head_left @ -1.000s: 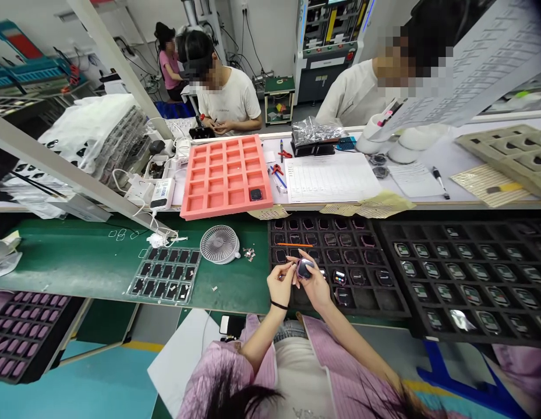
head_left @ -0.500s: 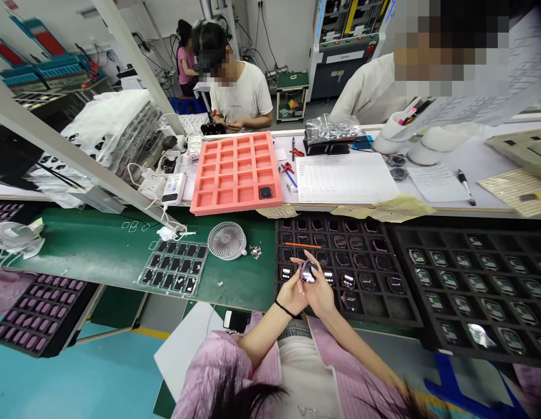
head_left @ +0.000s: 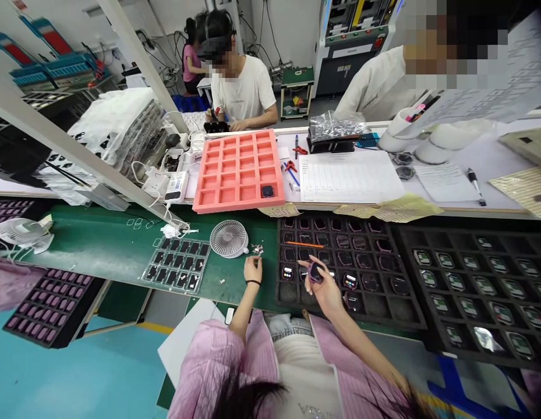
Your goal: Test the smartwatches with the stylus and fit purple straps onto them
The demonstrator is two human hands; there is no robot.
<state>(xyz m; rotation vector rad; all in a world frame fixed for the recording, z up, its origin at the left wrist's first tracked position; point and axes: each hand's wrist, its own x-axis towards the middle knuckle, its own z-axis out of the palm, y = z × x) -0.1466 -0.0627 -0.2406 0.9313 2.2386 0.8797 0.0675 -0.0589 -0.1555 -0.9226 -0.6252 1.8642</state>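
My right hand (head_left: 329,291) grips a smartwatch case (head_left: 314,272) with a dark face and a purple rim, held over the black foam tray (head_left: 292,294). Its thumb and fingers close on the case edges. To the left, my left hand (head_left: 253,272) is above the green bench, beside a small pile of pale scraps (head_left: 258,249). Its fingers are bent in a pinch; whatever they hold, if anything, is too small to make out. More watch cases (head_left: 342,241) sit in the tray's compartments, a few showing white labels or lit screens. An orange stick (head_left: 304,244) lies across the tray.
A round fan (head_left: 229,238) stands left of the scraps, by a clear tray of dark rectangular pieces (head_left: 178,265). Another black tray (head_left: 466,297) with watch parts is at right. A pink foam tray (head_left: 239,171) and papers (head_left: 349,177) lie on the raised shelf; co-workers sit beyond.
My left hand has let go of the watch case and moved left to the scraps. My right hand keeps the case over the tray, now alone and turned.
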